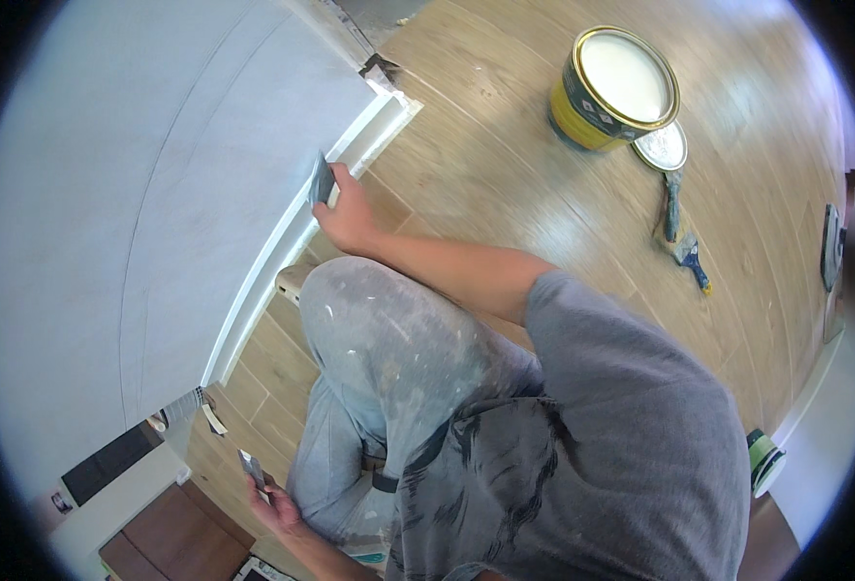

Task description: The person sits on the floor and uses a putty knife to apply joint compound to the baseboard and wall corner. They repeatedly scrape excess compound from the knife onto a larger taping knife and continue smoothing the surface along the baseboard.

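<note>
My right hand (348,211) is closed around a flat grey scraper blade (321,181), which stands against the pale wall (224,184) just above the white baseboard (270,263). Lower in the view, my left hand (277,508) grips a putty knife (251,469), its metal blade pointing up, away from the wall. Its handle is mostly hidden by my fingers. My bent knee, in paint-spotted grey trousers (388,320), lies between the two hands.
On the wood-look floor (466,126) stands an open can of white paint or filler (592,111). Its round lid (662,147) lies beside it, near a dark-handled tool (672,203) and a blue-handled one (691,263). A brown panel (175,533) sits at lower left.
</note>
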### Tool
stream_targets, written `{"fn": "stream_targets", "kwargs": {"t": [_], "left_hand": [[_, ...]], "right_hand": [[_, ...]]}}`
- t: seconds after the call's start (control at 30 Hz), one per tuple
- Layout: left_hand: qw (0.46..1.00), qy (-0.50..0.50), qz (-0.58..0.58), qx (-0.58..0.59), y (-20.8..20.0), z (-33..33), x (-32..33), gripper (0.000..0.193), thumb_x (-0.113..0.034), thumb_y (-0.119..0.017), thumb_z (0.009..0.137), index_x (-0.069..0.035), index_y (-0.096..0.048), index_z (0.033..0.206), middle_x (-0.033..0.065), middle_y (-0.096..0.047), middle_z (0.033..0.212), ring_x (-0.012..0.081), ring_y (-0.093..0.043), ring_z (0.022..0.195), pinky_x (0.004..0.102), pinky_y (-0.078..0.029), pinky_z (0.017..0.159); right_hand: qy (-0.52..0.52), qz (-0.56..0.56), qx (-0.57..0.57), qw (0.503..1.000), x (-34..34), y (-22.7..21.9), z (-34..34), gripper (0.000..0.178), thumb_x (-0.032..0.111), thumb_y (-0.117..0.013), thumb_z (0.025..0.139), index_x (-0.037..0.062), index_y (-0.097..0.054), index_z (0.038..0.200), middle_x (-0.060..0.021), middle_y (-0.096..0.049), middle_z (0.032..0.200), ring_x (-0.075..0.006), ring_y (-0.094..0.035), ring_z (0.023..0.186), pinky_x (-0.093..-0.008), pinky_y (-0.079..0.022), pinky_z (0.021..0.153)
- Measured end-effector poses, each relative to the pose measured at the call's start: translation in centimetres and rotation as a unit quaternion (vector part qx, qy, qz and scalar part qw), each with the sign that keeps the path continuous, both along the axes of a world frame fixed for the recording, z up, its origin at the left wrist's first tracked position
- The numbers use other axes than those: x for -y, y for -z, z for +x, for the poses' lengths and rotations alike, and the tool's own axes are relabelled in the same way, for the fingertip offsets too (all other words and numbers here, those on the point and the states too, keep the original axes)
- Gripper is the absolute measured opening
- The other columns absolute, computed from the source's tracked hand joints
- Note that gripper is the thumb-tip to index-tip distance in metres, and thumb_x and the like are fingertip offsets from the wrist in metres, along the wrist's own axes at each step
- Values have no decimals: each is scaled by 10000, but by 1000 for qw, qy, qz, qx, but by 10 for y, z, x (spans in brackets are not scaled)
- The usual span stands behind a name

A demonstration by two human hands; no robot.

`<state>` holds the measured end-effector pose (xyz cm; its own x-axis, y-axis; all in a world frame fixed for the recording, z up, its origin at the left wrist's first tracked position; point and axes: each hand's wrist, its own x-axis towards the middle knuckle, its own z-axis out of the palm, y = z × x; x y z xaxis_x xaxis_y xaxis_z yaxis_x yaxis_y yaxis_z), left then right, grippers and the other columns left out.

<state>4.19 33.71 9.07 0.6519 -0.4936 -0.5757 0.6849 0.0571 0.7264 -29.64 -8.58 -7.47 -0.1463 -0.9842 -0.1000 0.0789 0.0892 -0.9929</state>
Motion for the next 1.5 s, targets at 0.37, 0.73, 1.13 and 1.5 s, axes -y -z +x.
{"fn": "stream_targets", "kwargs": {"t": [0.37,0.73,1.13,1.5], "left_hand": [[985,58,-129,101,-72,-205,211,283,-165,-616,1030,-76,-615,1299,28,-724,1128,126,-701,894,196,-485,498],[958,109,-255,73,-106,-227,222,365,-223,-542,1065,-182,-523,1427,2,-679,1191,94,-694,977,244,-600,563],[962,114,-204,140,-110,-168,179,495,-165,-586,1000,-24,-456,1456,124,-670,1178,203,-727,914,334,-613,493],[924,314,-97,194,-141,-135,153,384,-106,-629,970,29,-563,1324,103,-690,1061,157,-707,796,302,-587,460]], "right_hand": [[-117,-376,112,913,-61,-174,-36,578,10,-645,897,0,-474,1449,-168,-621,1248,-212,-572,1186,-356,-477,979],[-275,-588,22,760,-73,-227,3,734,-188,-591,723,52,-543,1415,-231,-717,1131,-337,-725,1002,-369,-579,845],[-405,-542,-315,666,-43,-250,3,629,31,-686,824,258,-634,1408,-45,-702,1195,-239,-656,1017,-394,-479,880],[-513,-671,-296,446,-43,-326,20,503,119,-709,759,353,-757,1202,75,-658,1215,-208,-565,1131,-410,-401,954]]}}
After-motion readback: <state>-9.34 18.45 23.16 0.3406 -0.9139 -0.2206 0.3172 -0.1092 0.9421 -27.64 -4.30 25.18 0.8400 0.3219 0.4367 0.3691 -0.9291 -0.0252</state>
